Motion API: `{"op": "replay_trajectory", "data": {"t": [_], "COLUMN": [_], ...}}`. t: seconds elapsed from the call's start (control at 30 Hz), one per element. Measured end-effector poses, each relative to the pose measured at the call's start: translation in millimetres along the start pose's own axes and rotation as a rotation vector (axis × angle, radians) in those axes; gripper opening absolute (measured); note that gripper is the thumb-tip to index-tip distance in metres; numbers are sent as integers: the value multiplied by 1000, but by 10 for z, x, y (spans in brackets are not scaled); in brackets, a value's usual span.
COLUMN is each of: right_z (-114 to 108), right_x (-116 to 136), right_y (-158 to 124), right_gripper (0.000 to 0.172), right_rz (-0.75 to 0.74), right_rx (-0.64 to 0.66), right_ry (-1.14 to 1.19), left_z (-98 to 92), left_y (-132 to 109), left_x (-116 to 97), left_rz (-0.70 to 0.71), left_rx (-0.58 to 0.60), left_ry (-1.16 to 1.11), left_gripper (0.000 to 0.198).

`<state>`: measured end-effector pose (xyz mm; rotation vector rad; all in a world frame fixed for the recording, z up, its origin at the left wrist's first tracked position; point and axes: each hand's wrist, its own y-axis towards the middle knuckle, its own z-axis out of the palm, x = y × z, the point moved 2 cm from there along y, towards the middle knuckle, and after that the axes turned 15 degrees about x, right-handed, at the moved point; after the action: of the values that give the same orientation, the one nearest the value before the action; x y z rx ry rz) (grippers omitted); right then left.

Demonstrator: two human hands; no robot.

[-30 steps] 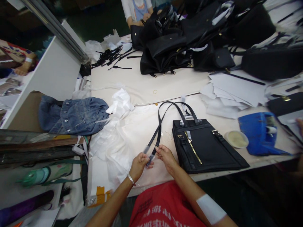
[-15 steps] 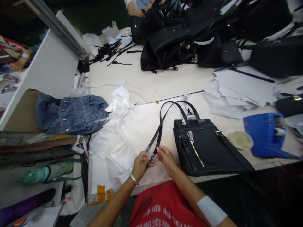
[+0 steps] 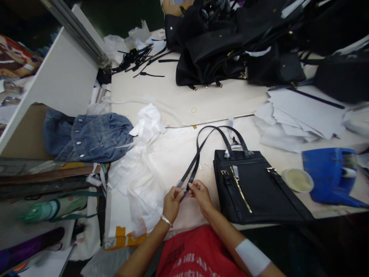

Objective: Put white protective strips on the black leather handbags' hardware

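Note:
A long black bag strap [image 3: 196, 163] loops from the top of a black handbag [image 3: 258, 192] down to my hands. My left hand [image 3: 172, 202] is closed on the strap near its lower end, where clear plastic film [image 3: 181, 184] is wrapped around it. Beside it, the thumb and fingers of my right hand [image 3: 201, 195] pinch the strap at the film. The fingertips partly hide the strap's end. To the right of my hands the handbag lies flat, with a gold zip [image 3: 241, 190], buckles and two upright handles.
White tissue paper [image 3: 138, 181] and a denim jacket [image 3: 92, 136] lie left. On the right are a round tub [image 3: 297, 181], a blue holder [image 3: 328, 173] and white sheets [image 3: 305, 115]. Black bags [image 3: 210, 54] and loose straps [image 3: 134, 57] are piled at the back, near another person's arm.
My right hand has come slightly closer to my left, its fingers now pinching at the strap. The whole view has shifted a little; the handbag has stayed in place.

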<state>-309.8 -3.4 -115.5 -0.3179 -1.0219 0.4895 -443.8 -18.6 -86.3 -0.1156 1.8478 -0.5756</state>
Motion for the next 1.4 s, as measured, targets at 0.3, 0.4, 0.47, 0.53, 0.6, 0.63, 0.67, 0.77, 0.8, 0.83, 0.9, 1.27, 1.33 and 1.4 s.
{"op": "replay_trajectory", "data": {"t": [0.3, 0.4, 0.47, 0.53, 0.6, 0.63, 0.67, 0.77, 0.8, 0.83, 0.9, 1.27, 1.33, 1.4], "right_z": [22, 2, -24, -54, -62, -50, -26, 82, 116, 144, 179, -272, -428, -538], "right_x": [-93, -74, -56, -42, -36, -37, -38, 0, 38, 92, 245, 1547, 1721, 1846], "right_y": [164, 215, 206, 150, 60, 11, -34, -135, -157, -179, -238, -987, -1062, -1127], "right_gripper": [34, 32, 31, 32, 42, 48, 51, 45, 42, 39, 36, 12, 13, 13], "right_rz": [-20, -12, 1, 8, 17, 35, 57, 71, 45, 8, -56, -296, -367, -427], "right_rx": [-51, -32, -32, -70, -99, -89, -57, 70, 98, 115, 132, 212, 184, 165], "right_ry": [-85, -127, -144, -150, -124, -106, -88, -60, -60, -64, -87, 133, 196, 237], "left_z": [-112, -118, -138, -150, -135, -115, -87, 10, 32, 42, 22, -114, -128, -204], "left_y": [191, 278, 313, 324, 309, 294, 274, 208, 184, 159, 94, -290, -118, 115], "left_x": [-23, 22, 53, 80, 83, 68, 41, -121, -196, -276, -445, -1012, -996, -936], "left_rz": [122, 112, 98, 78, 61, 65, 76, 135, 150, 159, 172, 526, 505, 407], "left_rx": [-127, -112, -136, -143, -130, -116, -93, -2, 24, 37, 20, 239, 140, 17], "left_ry": [618, 668, 639, 548, 398, 306, 210, -27, -71, -95, -85, 712, 842, 938], "left_gripper": [5, 11, 16, 16, 15, 14, 14, 12, 11, 10, 10, 16, 6, 9]}}
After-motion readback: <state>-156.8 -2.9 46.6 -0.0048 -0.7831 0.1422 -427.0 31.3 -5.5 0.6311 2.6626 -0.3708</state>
